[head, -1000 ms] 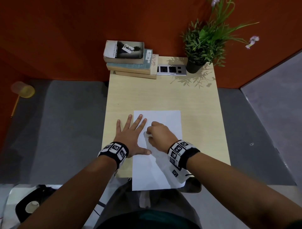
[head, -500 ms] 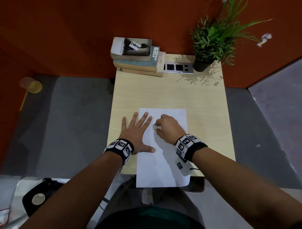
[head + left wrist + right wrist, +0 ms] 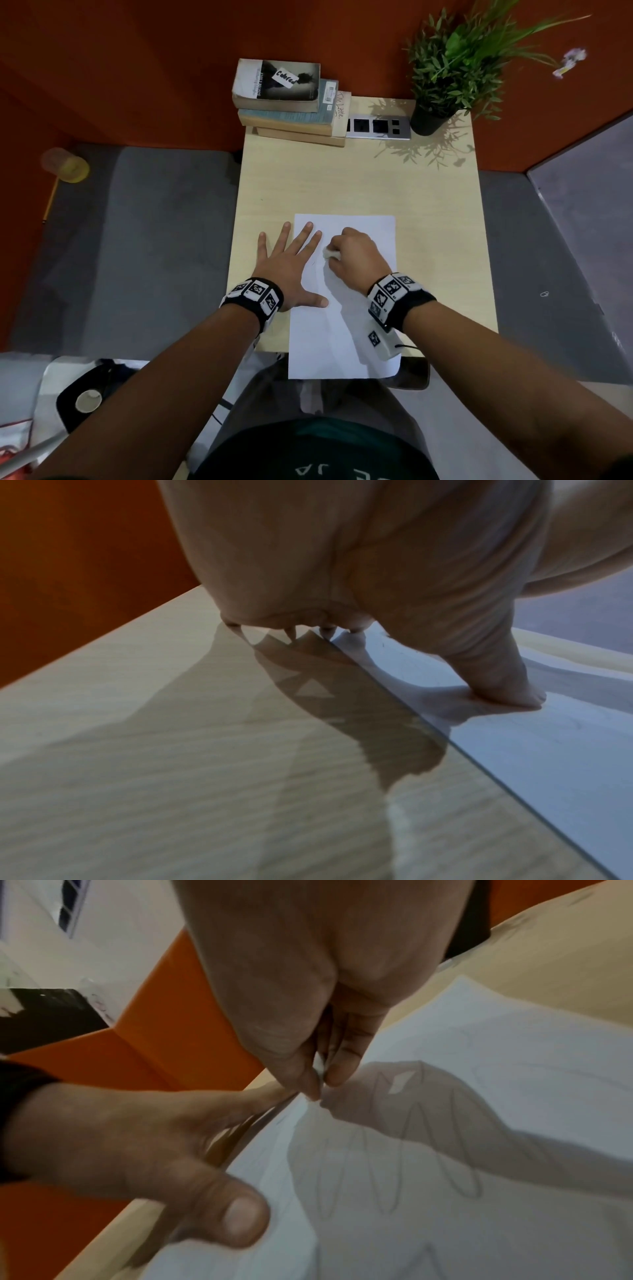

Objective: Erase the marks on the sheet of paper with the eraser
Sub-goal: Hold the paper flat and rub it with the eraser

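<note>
A white sheet of paper (image 3: 359, 325) lies on the light wooden desk (image 3: 359, 185), its near end hanging over the front edge. Faint zigzag pencil marks (image 3: 404, 1153) cross it in the right wrist view. My left hand (image 3: 291, 263) lies flat with fingers spread, thumb and two fingers pressing the sheet's left edge (image 3: 445, 723). My right hand (image 3: 356, 260) pinches a small white eraser (image 3: 331, 254) between thumb and fingers and holds it against the paper, just right of my left fingertips. The eraser (image 3: 320, 1069) is mostly hidden by the fingers in the right wrist view.
A stack of books (image 3: 291, 102) sits at the desk's far left. A grey socket panel (image 3: 378, 127) and a potted plant (image 3: 445, 75) stand at the far right. Orange walls enclose the back. Grey floor lies on both sides.
My right hand has slid the eraser up and left on the sheet, closer to my left fingertips. The left hand stays pressed flat on the paper's edge.
</note>
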Motion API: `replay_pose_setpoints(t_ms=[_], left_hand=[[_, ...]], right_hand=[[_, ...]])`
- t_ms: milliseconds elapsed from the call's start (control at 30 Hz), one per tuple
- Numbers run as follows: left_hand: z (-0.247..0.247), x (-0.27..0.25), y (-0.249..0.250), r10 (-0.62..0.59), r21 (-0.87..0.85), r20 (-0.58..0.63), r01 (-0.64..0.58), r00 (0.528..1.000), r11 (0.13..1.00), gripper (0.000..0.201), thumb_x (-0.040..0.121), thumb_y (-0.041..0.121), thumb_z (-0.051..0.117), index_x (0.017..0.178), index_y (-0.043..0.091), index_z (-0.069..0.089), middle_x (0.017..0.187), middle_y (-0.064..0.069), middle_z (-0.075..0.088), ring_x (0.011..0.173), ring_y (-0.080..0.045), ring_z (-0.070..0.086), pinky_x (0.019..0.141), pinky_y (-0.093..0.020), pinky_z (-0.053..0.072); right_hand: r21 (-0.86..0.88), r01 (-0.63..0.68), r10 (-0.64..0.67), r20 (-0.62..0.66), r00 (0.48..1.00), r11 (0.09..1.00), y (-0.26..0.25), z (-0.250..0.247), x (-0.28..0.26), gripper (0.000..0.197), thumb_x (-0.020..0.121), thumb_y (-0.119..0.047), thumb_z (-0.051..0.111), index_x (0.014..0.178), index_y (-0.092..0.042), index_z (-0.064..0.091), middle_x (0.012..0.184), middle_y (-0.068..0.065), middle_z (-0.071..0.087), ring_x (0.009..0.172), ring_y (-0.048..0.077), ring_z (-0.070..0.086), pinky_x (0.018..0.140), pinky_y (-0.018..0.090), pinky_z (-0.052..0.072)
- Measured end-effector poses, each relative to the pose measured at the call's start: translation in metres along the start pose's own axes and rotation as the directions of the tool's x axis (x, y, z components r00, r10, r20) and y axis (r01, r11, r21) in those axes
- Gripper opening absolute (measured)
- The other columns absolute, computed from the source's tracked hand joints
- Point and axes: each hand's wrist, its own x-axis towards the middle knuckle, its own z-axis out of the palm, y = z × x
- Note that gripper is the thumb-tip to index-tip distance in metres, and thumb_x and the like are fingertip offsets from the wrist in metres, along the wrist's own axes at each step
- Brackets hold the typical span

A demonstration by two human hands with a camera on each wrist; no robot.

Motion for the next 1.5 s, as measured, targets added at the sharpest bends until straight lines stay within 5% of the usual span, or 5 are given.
replay_pose_setpoints(t_ms=[200,400,700,1033,1500], left_hand=[[-0.001,-0.001,-0.001,0.000,0.011,-0.022,0.000,1.000,1.000,0.145,0.068,0.105,0.056,0.165,0.043,-0.031,0.170,0.020,-0.043,0.160,-0.025,-0.038,0.124,-0.072,-0.020],[-0.002,-0.004,0.005,-0.032,0.037,-0.112,0.036,0.993,0.999,0.137,0.066,0.110,0.045,0.172,0.043,-0.011,0.182,0.006,-0.016,0.167,-0.032,-0.013,0.128,-0.064,-0.017],[0.002,0.000,-0.004,-0.001,0.019,-0.093,0.003,0.996,1.000,0.138,0.064,0.110,0.048,0.168,0.050,-0.019,0.175,0.016,-0.035,0.161,-0.028,-0.037,0.124,-0.069,-0.024],[0.006,0.002,-0.007,0.005,0.037,-0.093,-0.002,0.996,0.999,0.136,0.064,0.112,0.043,0.166,0.052,-0.025,0.173,0.018,-0.038,0.161,-0.028,-0.038,0.124,-0.070,-0.022],[0.007,0.003,-0.008,0.003,0.036,-0.094,0.000,0.996,0.999,0.136,0.064,0.111,0.044,0.166,0.051,-0.023,0.174,0.017,-0.038,0.161,-0.029,-0.037,0.124,-0.071,-0.021]], right_hand=[[0.211,-0.174,0.212,-0.176,0.961,0.962,0.030,-0.024,-0.010,0.013,0.085,-0.020,0.071,0.096,-0.015,0.077,0.089,-0.003,0.071,0.081,0.012,0.059,0.071,0.021,0.039],[0.267,-0.158,0.193,-0.111,0.975,0.951,0.044,-0.016,-0.045,0.015,0.086,-0.018,0.069,0.095,-0.025,0.077,0.080,-0.024,0.061,0.079,-0.003,0.059,0.068,0.002,0.037],[0.141,-0.040,0.045,-0.031,0.999,0.989,0.031,-0.009,-0.037,0.018,0.087,-0.021,0.068,0.104,-0.022,0.075,0.090,-0.004,0.059,0.083,0.016,0.060,0.075,0.031,0.049],[-0.003,0.053,-0.053,0.010,0.999,0.999,0.006,0.003,-0.020,0.008,0.087,-0.012,0.059,0.080,-0.016,0.061,0.081,-0.002,0.044,0.068,0.022,0.052,0.061,0.030,0.036],[-0.090,0.118,-0.106,0.129,0.986,0.989,0.001,0.004,-0.028,0.006,0.086,-0.012,0.061,0.086,-0.008,0.066,0.085,0.001,0.049,0.071,0.025,0.056,0.062,0.034,0.044]])
